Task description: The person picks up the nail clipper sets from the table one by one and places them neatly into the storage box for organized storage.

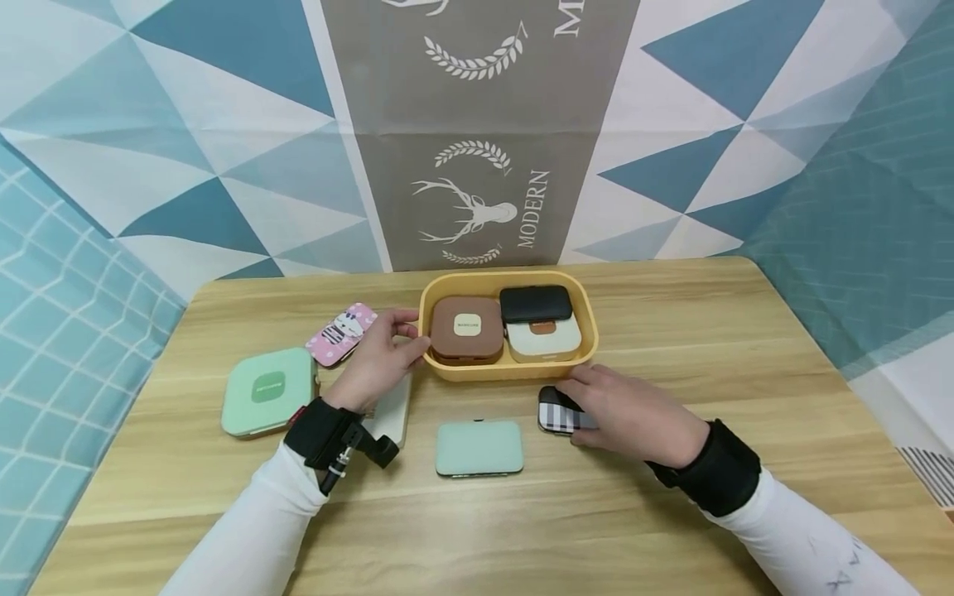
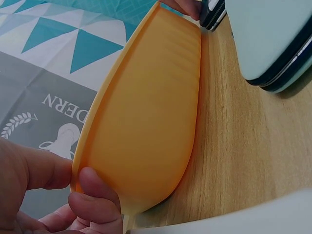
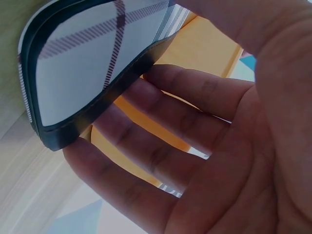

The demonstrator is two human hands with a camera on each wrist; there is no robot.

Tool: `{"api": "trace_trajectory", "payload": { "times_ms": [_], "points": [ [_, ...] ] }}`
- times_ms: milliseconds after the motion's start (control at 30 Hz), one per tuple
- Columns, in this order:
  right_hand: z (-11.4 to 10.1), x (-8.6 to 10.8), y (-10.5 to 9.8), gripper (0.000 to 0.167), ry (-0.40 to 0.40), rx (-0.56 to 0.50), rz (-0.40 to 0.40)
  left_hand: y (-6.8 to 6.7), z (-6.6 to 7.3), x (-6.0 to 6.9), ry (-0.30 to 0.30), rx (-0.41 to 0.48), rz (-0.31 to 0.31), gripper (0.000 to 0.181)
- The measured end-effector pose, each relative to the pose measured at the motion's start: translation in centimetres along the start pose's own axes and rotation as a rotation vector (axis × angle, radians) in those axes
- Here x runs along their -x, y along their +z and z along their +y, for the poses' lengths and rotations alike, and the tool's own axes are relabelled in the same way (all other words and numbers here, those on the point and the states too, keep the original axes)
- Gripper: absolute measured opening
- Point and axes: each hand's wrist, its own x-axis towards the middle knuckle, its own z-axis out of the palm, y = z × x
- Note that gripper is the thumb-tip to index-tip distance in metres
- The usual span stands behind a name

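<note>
A yellow storage bin (image 1: 477,373) sits near the table's back edge. It holds a brown square case (image 1: 467,329), a white case (image 1: 545,341) and a black case (image 1: 535,304) lying over the white one. My left hand (image 1: 378,360) pinches the bin's left end at the rim, thumb outside, as the left wrist view also shows. In front of the bin's right side, my right hand (image 1: 633,414) grips a black-and-white plaid case (image 1: 559,416), with its fingers along one edge and its thumb at the other. Part of that case is hidden beneath the hand.
A mint rectangular case (image 1: 479,448) lies before the bin. To the left are a green square case (image 1: 269,391) and a pink cartoon case (image 1: 340,334). A white flat case (image 1: 393,414) is partly covered by the left wrist. Patterned cloth (image 1: 477,165) rises behind the wooden table.
</note>
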Motion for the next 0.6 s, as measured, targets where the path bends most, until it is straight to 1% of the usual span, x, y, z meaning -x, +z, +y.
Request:
{"api": "trace_trajectory", "payload": {
  "times_ms": [300, 600],
  "points": [
    [-0.12, -0.37, 0.23, 0.063, 0.000, -0.026, -0.018, -0.30, -0.05, 0.31, 0.008, -0.017, -0.009, 0.050],
    [0.10, -0.24, 0.41, 0.061, -0.005, -0.033, 0.004, -0.12, 0.00, 0.06, 0.007, -0.010, -0.013, 0.050]
  ]
}}
